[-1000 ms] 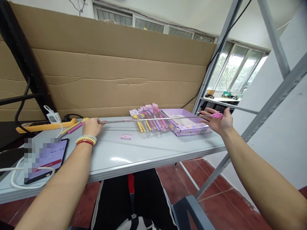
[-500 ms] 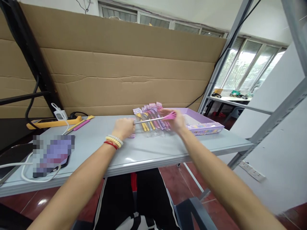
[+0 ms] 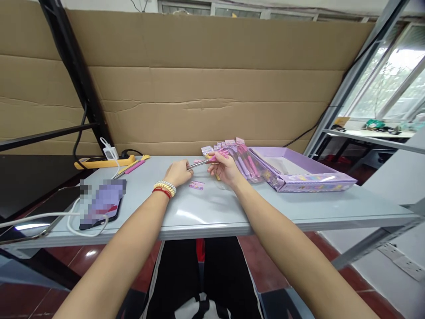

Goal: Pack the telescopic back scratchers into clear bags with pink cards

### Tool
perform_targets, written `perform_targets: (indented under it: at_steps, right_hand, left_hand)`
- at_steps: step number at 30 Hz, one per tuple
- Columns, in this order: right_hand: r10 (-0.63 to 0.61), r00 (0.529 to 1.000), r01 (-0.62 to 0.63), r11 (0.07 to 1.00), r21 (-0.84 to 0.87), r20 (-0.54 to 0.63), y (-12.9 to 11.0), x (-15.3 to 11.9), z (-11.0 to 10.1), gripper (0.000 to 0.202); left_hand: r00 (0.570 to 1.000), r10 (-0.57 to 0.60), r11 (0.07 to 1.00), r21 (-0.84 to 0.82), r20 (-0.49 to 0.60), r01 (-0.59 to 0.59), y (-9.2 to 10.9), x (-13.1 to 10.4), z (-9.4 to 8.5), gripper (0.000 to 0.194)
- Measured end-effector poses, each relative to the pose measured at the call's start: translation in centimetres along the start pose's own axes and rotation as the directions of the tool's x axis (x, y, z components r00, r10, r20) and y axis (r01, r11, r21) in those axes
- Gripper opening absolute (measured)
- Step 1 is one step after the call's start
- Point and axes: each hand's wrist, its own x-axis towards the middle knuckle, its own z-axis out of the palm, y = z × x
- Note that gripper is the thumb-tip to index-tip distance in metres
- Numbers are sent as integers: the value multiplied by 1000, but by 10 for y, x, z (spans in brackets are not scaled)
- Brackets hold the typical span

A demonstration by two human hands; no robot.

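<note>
A metal rod with a pink claw-shaped head [image 3: 219, 155] spans the space between my hands, above the table. My left hand [image 3: 178, 173] is closed round its left end. The fingers of my right hand [image 3: 226, 168] are closed on the pink head. Behind and to the right of that hand lie several packaged purple and pink sticks [image 3: 244, 160] with card tops. Below the rod a small pink and purple card [image 3: 196, 185] lies flat on the table [image 3: 212, 215].
A lilac box tray [image 3: 312, 182] lies at the right. At the left are a yellow power strip [image 3: 102, 163], yellow and pink sticks [image 3: 135, 166], a phone [image 3: 105, 204] and white cables. Cardboard [image 3: 212, 88] stands along the back edge.
The view has turned and items sit differently in it. The rod looks shorter between my hands, as my right hand has come nearer my left. The small card shows more fully.
</note>
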Motion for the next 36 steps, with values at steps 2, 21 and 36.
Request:
perform_targets:
  at_steps: [2, 21, 36]
  right_hand:
    - [-48, 999, 48, 999, -5, -8, 1, -2, -1, 41]
    - [-95, 963, 36, 973, -227, -251, 0, -4, -11, 41]
    - [-51, 958, 4, 986, -166, -281, -8, -7, -13, 44]
  left_hand:
    - [998, 68, 995, -68, 19, -66, 3, -2, 2, 15]
    - [676, -705, 690, 9, -215, 723, -84, 22, -6, 75]
    - [545, -790, 563, 19, -282, 826, -99, 21, -3, 61]
